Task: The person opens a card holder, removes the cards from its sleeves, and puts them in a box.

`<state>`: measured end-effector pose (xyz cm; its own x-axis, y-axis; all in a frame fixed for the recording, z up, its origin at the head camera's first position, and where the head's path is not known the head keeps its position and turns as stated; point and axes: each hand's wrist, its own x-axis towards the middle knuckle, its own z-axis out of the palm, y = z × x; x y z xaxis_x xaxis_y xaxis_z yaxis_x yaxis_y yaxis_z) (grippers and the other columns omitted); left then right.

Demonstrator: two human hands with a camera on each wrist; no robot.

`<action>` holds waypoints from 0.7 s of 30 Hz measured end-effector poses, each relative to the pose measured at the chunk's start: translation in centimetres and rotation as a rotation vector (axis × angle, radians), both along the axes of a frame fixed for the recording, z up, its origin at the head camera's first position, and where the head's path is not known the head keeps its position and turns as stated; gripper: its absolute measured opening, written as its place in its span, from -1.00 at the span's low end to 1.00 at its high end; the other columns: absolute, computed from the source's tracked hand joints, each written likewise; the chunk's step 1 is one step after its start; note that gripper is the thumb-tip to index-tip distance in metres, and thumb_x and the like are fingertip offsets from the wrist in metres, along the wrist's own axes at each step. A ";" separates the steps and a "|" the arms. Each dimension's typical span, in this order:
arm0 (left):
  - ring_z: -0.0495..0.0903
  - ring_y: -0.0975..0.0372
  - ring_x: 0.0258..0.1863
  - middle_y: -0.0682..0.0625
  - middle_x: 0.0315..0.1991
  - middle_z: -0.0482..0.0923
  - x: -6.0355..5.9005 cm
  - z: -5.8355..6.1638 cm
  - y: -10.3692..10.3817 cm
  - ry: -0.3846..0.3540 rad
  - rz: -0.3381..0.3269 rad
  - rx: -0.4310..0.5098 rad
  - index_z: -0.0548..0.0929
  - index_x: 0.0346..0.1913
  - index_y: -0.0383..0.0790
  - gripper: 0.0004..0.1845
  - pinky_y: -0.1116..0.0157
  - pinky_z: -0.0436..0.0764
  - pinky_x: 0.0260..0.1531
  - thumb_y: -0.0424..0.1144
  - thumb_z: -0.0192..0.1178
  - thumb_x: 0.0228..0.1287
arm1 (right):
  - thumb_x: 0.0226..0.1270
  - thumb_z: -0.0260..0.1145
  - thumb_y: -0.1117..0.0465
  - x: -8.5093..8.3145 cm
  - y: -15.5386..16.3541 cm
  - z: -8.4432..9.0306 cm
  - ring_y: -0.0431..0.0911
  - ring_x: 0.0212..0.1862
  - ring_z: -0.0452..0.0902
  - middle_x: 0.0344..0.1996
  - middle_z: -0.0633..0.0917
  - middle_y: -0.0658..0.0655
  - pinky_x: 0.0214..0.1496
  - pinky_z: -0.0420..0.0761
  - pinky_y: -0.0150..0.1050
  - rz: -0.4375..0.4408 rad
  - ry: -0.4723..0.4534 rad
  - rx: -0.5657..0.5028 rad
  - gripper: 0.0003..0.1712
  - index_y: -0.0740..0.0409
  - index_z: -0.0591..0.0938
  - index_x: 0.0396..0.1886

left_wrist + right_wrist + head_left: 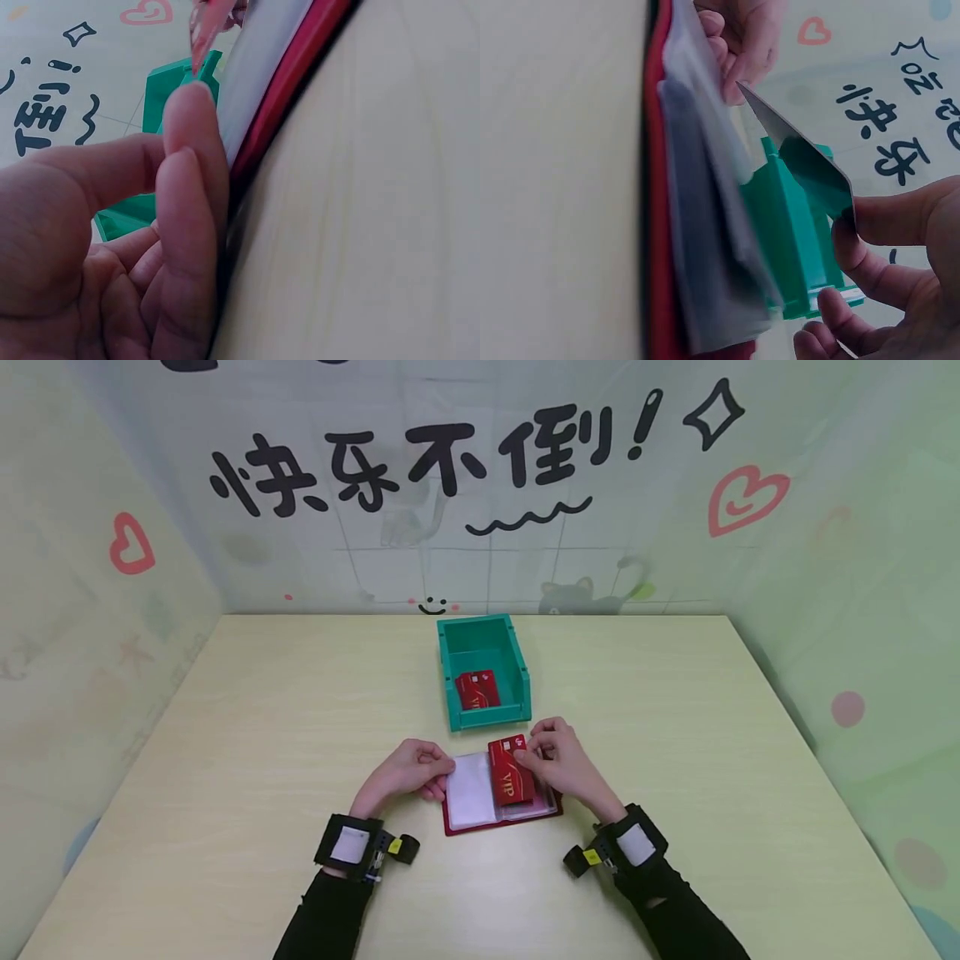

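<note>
Your right hand [558, 758] is pinching a red VIP card [512, 772] between thumb and fingertips, holding it by its upper right corner. The card is lying over the right-hand page of an open card holder [498, 802], tilted so that its far edge is lifting off the page; in the right wrist view the card [802, 154] is standing at an angle above the clear plastic sleeves, its lower end reaching towards them. Whether that end is already inside a pocket, you cannot tell.

Your left hand [405, 770] is resting at the left edge of the holder, its fingers loosely curled, with the fingertips pressing against the edge of the white left page. In the left wrist view the fingers [196, 187] are lying right along the stacked sleeves and the red cover [292, 82], steadying them without closing around anything.

The holder is lying flat on the pale wooden tabletop [225, 735], just in front of you. Just beyond it a green plastic bin [483, 670] is standing, open at the top, and another red card [477, 688] is lying on its floor
</note>
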<state>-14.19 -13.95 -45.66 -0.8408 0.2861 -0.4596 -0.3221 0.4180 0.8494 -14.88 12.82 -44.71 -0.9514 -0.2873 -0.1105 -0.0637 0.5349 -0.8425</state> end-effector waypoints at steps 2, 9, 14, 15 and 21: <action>0.64 0.31 -0.61 -0.01 -0.53 0.65 0.0 0.0 -0.1 0.005 -0.002 0.002 0.61 -0.13 -0.39 -0.78 0.42 0.67 -0.48 -0.23 0.19 0.45 | 0.38 0.35 0.15 -0.5 -0.2 0.8 0.08 0.10 0.42 0.02 0.54 0.26 -0.01 0.65 -0.14 0.017 0.046 0.011 -0.77 0.24 0.64 -0.37; 0.64 0.31 -0.61 0.01 -0.53 0.64 0.1 -0.1 -0.2 0.007 -0.006 0.025 0.61 -0.14 -0.40 -0.78 0.42 0.67 -0.48 -0.23 0.18 0.45 | 0.44 0.30 0.14 -2.5 -1.3 2.9 -0.12 -0.38 0.53 -0.32 0.75 0.22 -0.41 0.53 -0.38 0.051 0.138 0.022 -0.78 0.24 0.61 -0.26; 0.64 0.31 -0.62 0.02 -0.55 0.63 0.0 -0.1 -0.3 0.004 -0.003 0.024 0.61 -0.14 -0.39 -0.78 0.43 0.66 -0.50 -0.23 0.18 0.45 | 0.47 0.27 0.14 -4.1 -2.4 4.1 -0.11 -0.53 0.47 -0.44 0.72 0.23 -0.51 0.43 -0.37 0.033 0.161 0.027 -0.77 0.26 0.57 -0.18; 0.64 0.31 -0.62 0.02 -0.55 0.63 0.0 -0.1 -0.3 0.007 -0.007 0.024 0.61 -0.14 -0.39 -0.78 0.43 0.66 -0.50 -0.23 0.18 0.45 | 0.48 0.27 0.14 -4.4 -2.6 4.2 -0.11 -0.54 0.44 -0.47 0.70 0.22 -0.52 0.40 -0.36 0.027 0.164 0.035 -0.77 0.26 0.56 -0.15; 0.63 0.34 -0.63 0.04 -0.56 0.63 -0.2 -0.2 -0.4 0.020 -0.023 0.038 0.61 -0.14 -0.42 -0.77 0.44 0.64 -0.53 -0.24 0.18 0.44 | 0.49 0.26 0.18 -6.5 -4.2 5.1 -0.11 -0.52 0.41 -0.47 0.67 0.23 -0.49 0.40 -0.37 0.012 0.193 0.103 -0.58 0.33 0.51 0.20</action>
<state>-14.35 -14.36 -45.85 -0.8427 0.3223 -0.4313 -0.2956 0.3925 0.8710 -21.41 8.58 -39.61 -0.9545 -0.2950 0.0445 -0.2255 0.6156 -0.7551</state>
